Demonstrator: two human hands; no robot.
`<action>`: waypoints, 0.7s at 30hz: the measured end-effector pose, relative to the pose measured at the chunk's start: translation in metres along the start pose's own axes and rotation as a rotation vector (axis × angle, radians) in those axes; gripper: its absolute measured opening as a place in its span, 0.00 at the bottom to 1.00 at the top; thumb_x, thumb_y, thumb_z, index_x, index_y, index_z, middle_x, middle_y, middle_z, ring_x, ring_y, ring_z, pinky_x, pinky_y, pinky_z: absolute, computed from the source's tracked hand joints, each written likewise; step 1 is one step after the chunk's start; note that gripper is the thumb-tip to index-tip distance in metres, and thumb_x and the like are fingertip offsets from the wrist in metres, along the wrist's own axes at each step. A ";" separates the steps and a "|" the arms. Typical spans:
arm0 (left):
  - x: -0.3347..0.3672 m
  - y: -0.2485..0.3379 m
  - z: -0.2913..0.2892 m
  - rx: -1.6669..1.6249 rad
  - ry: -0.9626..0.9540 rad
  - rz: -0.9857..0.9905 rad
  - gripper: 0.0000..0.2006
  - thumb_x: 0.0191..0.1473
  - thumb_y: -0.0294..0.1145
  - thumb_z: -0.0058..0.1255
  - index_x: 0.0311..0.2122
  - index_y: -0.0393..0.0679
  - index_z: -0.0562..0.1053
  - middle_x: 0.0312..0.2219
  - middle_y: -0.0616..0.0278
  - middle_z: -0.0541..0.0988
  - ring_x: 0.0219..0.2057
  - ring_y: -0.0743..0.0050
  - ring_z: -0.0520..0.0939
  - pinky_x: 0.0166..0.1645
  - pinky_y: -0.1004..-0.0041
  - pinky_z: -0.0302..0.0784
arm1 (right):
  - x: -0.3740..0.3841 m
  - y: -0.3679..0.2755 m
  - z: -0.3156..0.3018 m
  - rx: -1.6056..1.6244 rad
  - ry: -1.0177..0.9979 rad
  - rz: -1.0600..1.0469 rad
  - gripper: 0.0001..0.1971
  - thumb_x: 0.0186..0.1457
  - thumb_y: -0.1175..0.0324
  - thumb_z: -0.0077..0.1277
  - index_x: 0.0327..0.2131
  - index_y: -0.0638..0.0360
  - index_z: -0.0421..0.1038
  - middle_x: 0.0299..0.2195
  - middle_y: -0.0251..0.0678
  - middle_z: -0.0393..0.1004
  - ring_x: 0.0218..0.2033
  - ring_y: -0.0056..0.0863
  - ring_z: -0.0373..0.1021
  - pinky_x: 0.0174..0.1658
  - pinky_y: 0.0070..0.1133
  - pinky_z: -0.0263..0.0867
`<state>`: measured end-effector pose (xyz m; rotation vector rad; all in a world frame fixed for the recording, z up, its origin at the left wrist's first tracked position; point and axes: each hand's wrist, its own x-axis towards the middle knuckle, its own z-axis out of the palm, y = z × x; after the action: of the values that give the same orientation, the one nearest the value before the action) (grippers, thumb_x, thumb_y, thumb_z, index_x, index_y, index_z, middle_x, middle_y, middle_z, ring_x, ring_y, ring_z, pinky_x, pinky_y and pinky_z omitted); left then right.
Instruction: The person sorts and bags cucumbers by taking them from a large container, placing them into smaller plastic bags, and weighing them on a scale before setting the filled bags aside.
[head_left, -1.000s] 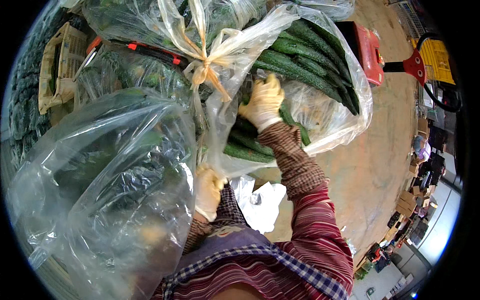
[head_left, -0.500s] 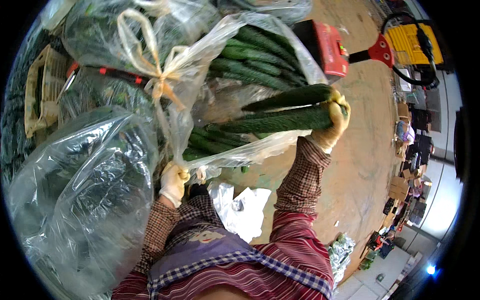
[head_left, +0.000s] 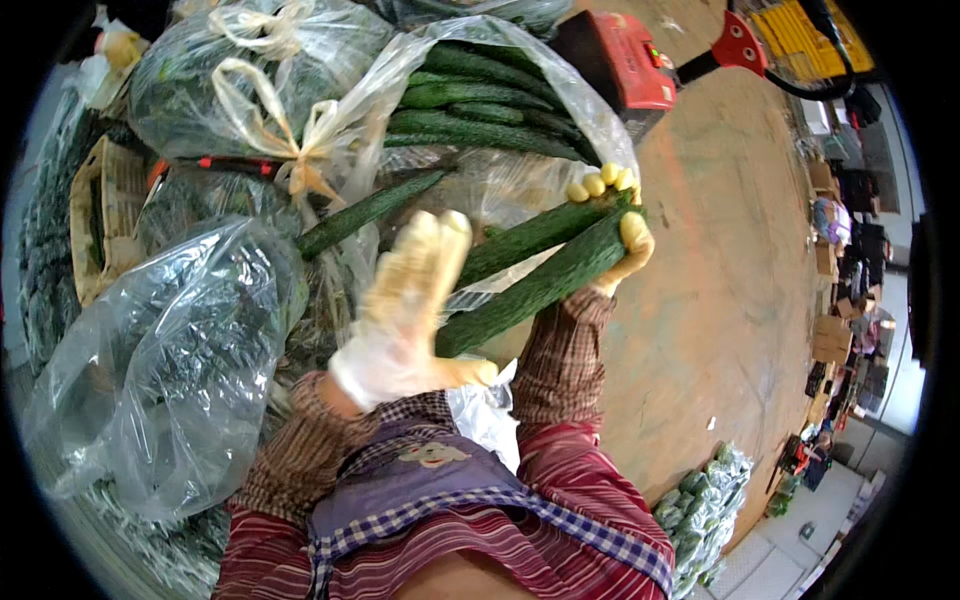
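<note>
My right hand (head_left: 634, 247), in a pale yellow-white glove, grips the right ends of two long dark green cucumbers (head_left: 545, 287). They slant down to the left, over the front of an open clear plastic bag (head_left: 612, 128). My left hand (head_left: 400, 315), gloved the same way, is spread with fingers up and thumb out to the right, close to the cucumbers' lower ends. More cucumbers (head_left: 480, 118) lie side by side inside the bag. A single cucumber (head_left: 372, 212) rests aslant at the bag's left side, below a knotted tie (head_left: 300, 150).
Filled, tied plastic bags (head_left: 260, 75) stand at the far left. Nearer lies a large clear bag (head_left: 190, 370). A beige crate (head_left: 105, 215) is beyond it. A red device (head_left: 625, 65) stands behind the open bag. Silvery wrapped goods (head_left: 705, 515) sit on the floor at right.
My left hand has let go of the bag's edge, risen and spread. The two cucumbers in my right hand have tilted, left ends lower. A single cucumber now shows at the bag's left.
</note>
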<state>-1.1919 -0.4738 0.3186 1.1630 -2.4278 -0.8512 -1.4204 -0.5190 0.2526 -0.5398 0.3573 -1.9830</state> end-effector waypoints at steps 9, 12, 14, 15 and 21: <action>-0.086 -0.098 0.097 -1.392 -0.196 -0.447 0.41 0.40 0.25 0.56 0.60 0.40 0.50 0.36 0.59 0.75 0.34 0.75 0.75 0.44 0.71 0.72 | -0.032 0.130 -0.040 -0.767 -0.052 0.543 0.29 0.43 0.61 0.58 0.50 0.56 0.62 0.52 0.41 0.63 0.50 0.31 0.61 0.51 0.30 0.60; -0.066 -0.067 0.044 -1.882 -0.006 -0.622 0.46 0.35 0.29 0.61 0.60 0.36 0.50 0.37 0.57 0.75 0.36 0.72 0.75 0.45 0.71 0.70 | -0.059 0.201 -0.077 -2.016 -0.707 -0.077 0.29 0.42 0.67 0.56 0.52 0.48 0.61 0.53 0.39 0.61 0.56 0.35 0.56 0.55 0.35 0.55; -0.076 -0.080 0.051 -1.822 0.016 -0.564 0.47 0.35 0.29 0.62 0.61 0.35 0.49 0.38 0.57 0.75 0.38 0.71 0.75 0.46 0.71 0.70 | -0.058 0.235 -0.062 -2.127 -0.909 0.082 0.27 0.43 0.70 0.53 0.50 0.46 0.63 0.49 0.39 0.65 0.55 0.36 0.57 0.55 0.37 0.53; -0.078 -0.082 0.053 -1.801 0.014 -0.532 0.47 0.34 0.30 0.62 0.61 0.35 0.49 0.38 0.56 0.75 0.38 0.71 0.75 0.46 0.71 0.70 | -0.050 0.237 -0.053 -2.050 -0.905 0.237 0.24 0.44 0.72 0.52 0.49 0.47 0.65 0.47 0.38 0.67 0.54 0.36 0.59 0.54 0.37 0.54; -0.094 -0.074 0.056 -1.598 0.159 -0.471 0.51 0.33 0.33 0.62 0.62 0.37 0.46 0.41 0.56 0.74 0.40 0.69 0.74 0.47 0.70 0.69 | -0.022 0.175 -0.002 -1.871 -0.857 0.352 0.28 0.38 0.63 0.60 0.47 0.52 0.66 0.32 0.42 0.71 0.37 0.41 0.68 0.44 0.30 0.66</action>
<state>-1.1185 -0.4152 0.2256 0.9101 -0.6640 -2.0459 -1.2795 -0.5776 0.1643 -2.1005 1.5355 -0.3959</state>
